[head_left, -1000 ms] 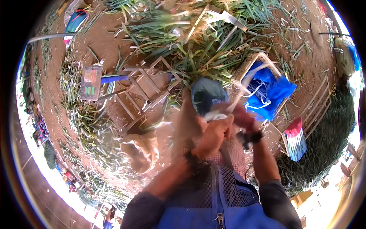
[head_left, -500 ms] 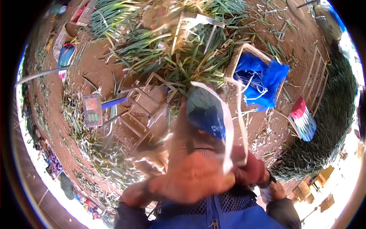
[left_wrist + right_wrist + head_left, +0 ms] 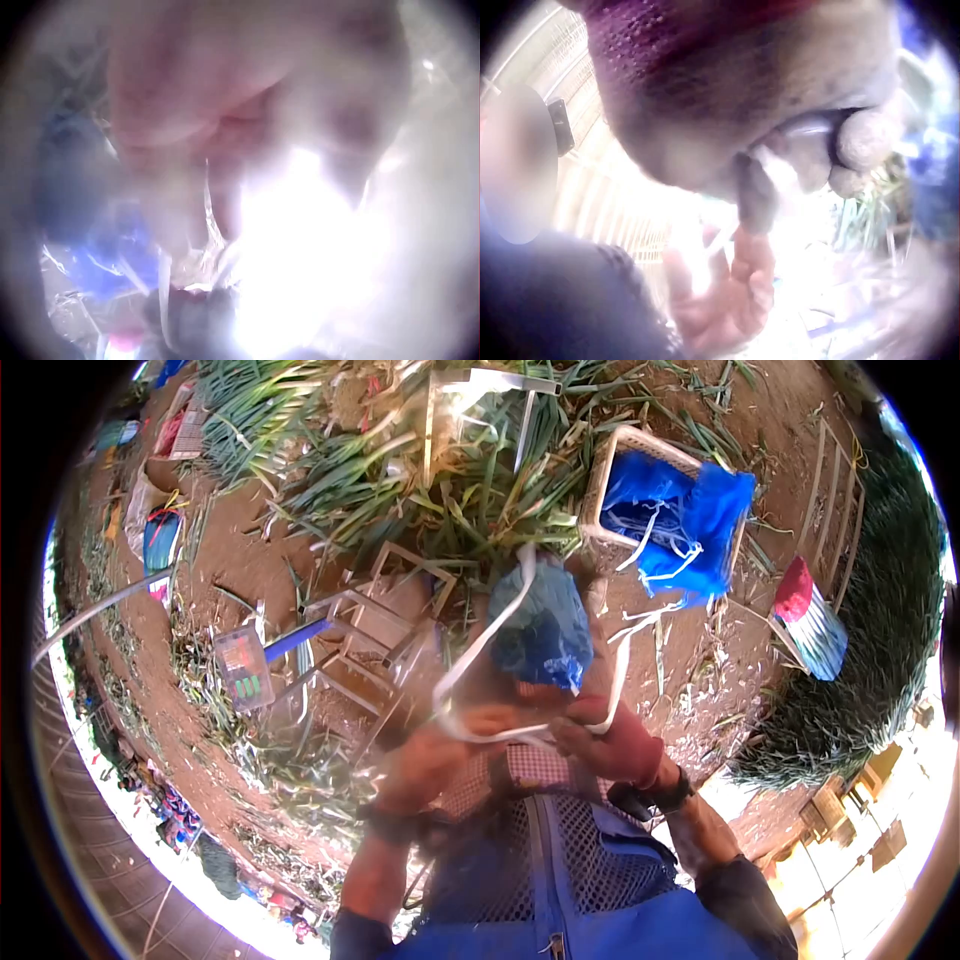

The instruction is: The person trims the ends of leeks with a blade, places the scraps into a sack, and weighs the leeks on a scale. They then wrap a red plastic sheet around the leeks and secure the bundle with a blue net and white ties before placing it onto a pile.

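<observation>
A long white strip [image 3: 485, 643] loops down over a blue-green plastic-wrapped bundle [image 3: 540, 618] and runs across between both hands. The bare left hand [image 3: 435, 755], blurred, pinches the strip at its lower bend. In a maroon glove, the right hand [image 3: 615, 745] grips the strip just right of it, fingers curled. The left wrist view has the left hand's blurred fingers [image 3: 225, 112] curled across the top, under strong glare. The right wrist view shows the gloved hand [image 3: 705, 105] close up, with bare fingers [image 3: 739, 289] of the other hand below.
A pale crate [image 3: 595, 490] holding blue plastic and white strips stands beyond the right hand. Metal frames [image 3: 370, 620] and a clear box [image 3: 243, 670] lie left. Green stalks [image 3: 400, 490] cover ground ahead; a green pile [image 3: 870, 660] is far right.
Both hands have lowered slightly and come together before the vest, the left moving away from the camera. The strip now hangs in a wide loop, and the head view has shifted.
</observation>
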`<state>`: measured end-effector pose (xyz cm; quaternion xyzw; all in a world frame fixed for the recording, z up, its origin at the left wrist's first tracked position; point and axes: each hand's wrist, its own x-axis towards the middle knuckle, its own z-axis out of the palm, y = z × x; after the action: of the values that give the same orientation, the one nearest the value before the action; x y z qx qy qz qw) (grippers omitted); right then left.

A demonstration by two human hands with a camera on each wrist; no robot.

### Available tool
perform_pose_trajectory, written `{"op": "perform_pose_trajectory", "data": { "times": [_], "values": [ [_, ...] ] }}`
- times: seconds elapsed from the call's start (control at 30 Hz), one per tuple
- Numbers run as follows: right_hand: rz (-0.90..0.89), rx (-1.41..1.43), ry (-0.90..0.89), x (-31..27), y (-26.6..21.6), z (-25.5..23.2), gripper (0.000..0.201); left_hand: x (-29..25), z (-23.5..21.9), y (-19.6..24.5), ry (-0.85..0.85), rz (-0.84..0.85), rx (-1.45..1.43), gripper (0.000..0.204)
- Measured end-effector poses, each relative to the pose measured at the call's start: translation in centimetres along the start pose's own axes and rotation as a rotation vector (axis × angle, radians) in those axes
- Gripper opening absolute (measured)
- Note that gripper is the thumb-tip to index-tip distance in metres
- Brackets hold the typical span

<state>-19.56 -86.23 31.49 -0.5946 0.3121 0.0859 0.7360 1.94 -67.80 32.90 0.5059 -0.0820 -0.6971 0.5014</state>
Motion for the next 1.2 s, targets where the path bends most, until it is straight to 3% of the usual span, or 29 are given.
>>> {"op": "perform_pose_trajectory", "data": {
  "times": [0.03,0.07,0.1,0.17,0.2,0.23,0.27,0.33,0.4,0.5,0.6,0.63,0.7,0.73,0.8,0.83,0.9,0.93,0.97,1.03,1.1,1.17,1.2],
  "values": [
    [-0.055,0.006,0.018,0.6,0.0,-0.5,0.019,0.0,-1.1,-0.2,0.008,-0.006,-0.189,0.046],
    [-0.135,-0.059,0.077,0.6,0.5,-0.2,0.018,0.1,-2.5,-1.2,-0.087,-0.010,-0.331,0.046],
    [-0.134,-0.047,0.074,0.5,-0.1,-0.2,0.018,0.6,-4.6,-4.1,-0.078,-0.018,-0.327,0.046],
    [-0.161,-0.014,-0.018,0.5,-2.5,-0.9,0.019,2.2,-8.2,-9.5,-0.249,-0.107,-0.266,0.048],
    [-0.155,-0.005,-0.010,0.7,-3.4,-1.4,0.019,3.5,-6.6,-8.0,-0.189,-0.333,-0.140,0.032],
    [-0.276,-0.093,-0.047,1.1,-4.3,-2.1,0.021,5.0,-3.6,-7.4,-0.200,-0.346,-0.003,0.031],
    [-0.392,-0.182,-0.086,1.2,-4.8,-2.4,0.023,6.5,-0.5,-6.8,-0.256,-0.292,0.134,0.030],
    [-0.397,-0.155,-0.087,1.3,-5.3,-2.1,0.023,9.8,4.7,-5.9,-0.356,-0.096,0.476,0.029],
    [-0.369,-0.176,-0.121,1.9,-6.8,-2.1,0.024,13.8,9.3,-5.2,-0.386,0.212,0.929,0.029],
    [-0.352,-0.150,-0.200,2.8,-7.0,-2.3,0.025,18.6,11.4,-5.0,-0.165,0.497,1.525,0.028],
    [-0.388,-0.070,-0.192,3.6,-7.1,-2.9,0.026,21.6,8.3,-5.4,0.333,0.480,2.119,0.029],
    [-0.396,-0.072,-0.186,3.8,-7.1,-3.0,0.026,21.8,7.4,-5.0,0.400,0.246,2.254,0.035],
    [-0.393,-0.055,-0.224,4.9,-7.1,-2.8,0.027,21.9,5.1,-6.0,0.479,-0.006,2.410,0.041],
    [-0.396,-0.077,-0.166,5.0,-6.5,-2.0,0.026,22.4,4.1,-6.5,0.462,-0.006,2.426,0.041],
    [-0.436,-0.100,-0.021,5.4,-6.3,-1.0,0.026,23.3,2.4,-7.2,0.249,-0.352,2.353,0.043],
    [-0.433,-0.087,-0.011,5.9,-6.2,-1.0,0.026,23.8,1.0,-7.9,0.232,-0.355,2.364,0.043],
    [-0.489,0.029,0.004,7.1,-5.9,-1.3,0.028,24.9,-0.1,-7.2,0.354,-0.602,2.128,0.039],
    [-0.541,0.123,0.385,7.0,-5.1,0.7,0.030,24.5,0.5,-6.1,0.230,-0.583,2.166,0.031],
    [-0.538,0.133,0.392,8.0,-6.3,2.4,0.030,23.8,2.1,-3.8,0.220,-0.588,2.176,0.031],
    [-0.125,-0.179,1.189,10.4,-10.0,3.8,0.033,22.5,4.4,-0.5,-0.184,-0.522,2.136,0.022],
    [-0.023,0.126,0.393,12.2,-9.4,-3.4,0.030,23.1,4.2,-1.4,-0.328,-0.427,2.243,0.022],
    [-0.500,0.368,0.195,19.2,-5.4,-7.8,0.027,23.9,3.3,-3.5,-0.396,-0.313,2.469,0.023],
    [-0.355,0.556,0.272,21.5,-4.0,-8.9,0.025,24.3,2.8,-4.7,-0.411,-0.248,2.602,0.024]
  ]
}}
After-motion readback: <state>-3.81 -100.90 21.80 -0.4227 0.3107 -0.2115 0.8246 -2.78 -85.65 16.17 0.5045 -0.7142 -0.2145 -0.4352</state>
